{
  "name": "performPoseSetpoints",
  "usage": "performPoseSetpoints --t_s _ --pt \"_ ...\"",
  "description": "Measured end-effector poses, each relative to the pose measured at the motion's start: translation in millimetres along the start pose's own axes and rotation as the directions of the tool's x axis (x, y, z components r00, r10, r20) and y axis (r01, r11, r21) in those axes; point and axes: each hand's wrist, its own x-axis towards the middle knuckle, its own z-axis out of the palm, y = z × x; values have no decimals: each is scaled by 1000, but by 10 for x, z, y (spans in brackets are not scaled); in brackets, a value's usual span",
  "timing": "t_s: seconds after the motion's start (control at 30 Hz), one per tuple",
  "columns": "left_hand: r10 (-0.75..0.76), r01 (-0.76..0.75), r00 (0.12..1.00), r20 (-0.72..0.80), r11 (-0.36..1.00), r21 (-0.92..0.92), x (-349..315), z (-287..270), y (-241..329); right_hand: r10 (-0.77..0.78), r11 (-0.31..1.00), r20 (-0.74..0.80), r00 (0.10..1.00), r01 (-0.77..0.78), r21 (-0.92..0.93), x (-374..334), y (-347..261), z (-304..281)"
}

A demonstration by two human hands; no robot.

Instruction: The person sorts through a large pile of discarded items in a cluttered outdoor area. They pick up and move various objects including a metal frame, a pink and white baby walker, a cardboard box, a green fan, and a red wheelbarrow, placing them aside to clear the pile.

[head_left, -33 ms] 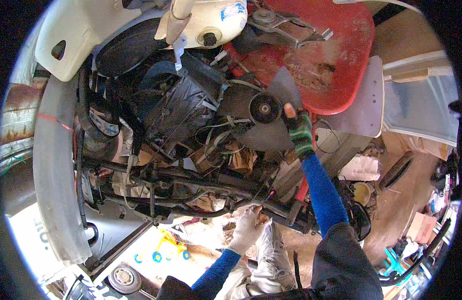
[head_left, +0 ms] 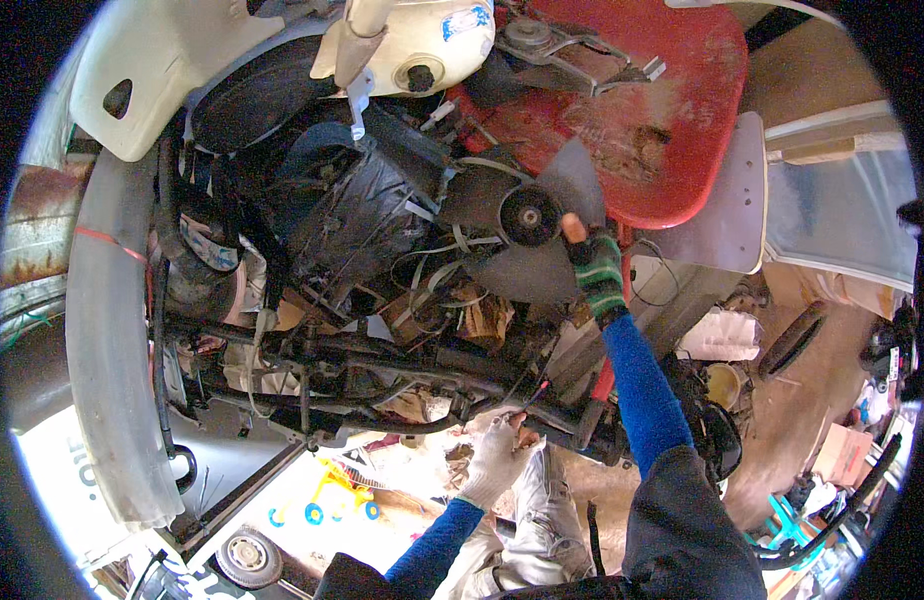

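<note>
A grey fan impeller (head_left: 577, 180) with broad blades and a dark round hub sits right of centre. My right hand (head_left: 594, 262), in a dark glove with green stripes, grips its right side; the bare thumb lies near the hub and the other fingers are mostly hidden. Lower down, my left hand (head_left: 494, 455) wears a white glove. Its fingers are closed around a thin rod-like tool (head_left: 530, 398) with a pink part toward its far end. The tool's exact kind is unclear. Beneath the tool runs a black metal frame (head_left: 432, 372).
A red wheelbarrow tray (head_left: 672, 130) stands behind the impeller, with a metal bracket in it. Black plastic sheeting (head_left: 352, 220), straps and scrap fill the middle. A cream plastic tank (head_left: 432, 60) lies beyond. A toy with blue wheels (head_left: 337, 490) and a tyre (head_left: 792, 340) rest on the ground.
My right hand and its thumb have shifted slightly down and left at the impeller. The left hand stays almost in place.
</note>
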Motion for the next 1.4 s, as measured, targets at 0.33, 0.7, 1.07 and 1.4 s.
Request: performPoseSetpoints --t_s 0.33,0.7,1.07,1.4 --pt "-63 -7 958 -279 970 -241 -10 -96 -228 -339 907 24 941 333 -256 -584 134 373" --pt "-324 -98 749 -578 808 -580 -149 -1028 -74 -326 919 13 945 321 -229 -1417 -566 716" --pt "-33 -126 649 -760 981 -149 508 -1543 144 -163 987 -50 985 163 -8 -1648 -264 977" --pt "380 -265 517 -767 923 279 1562 -2400 742 -310 845 321 895 414 -339 -1071 105 347"
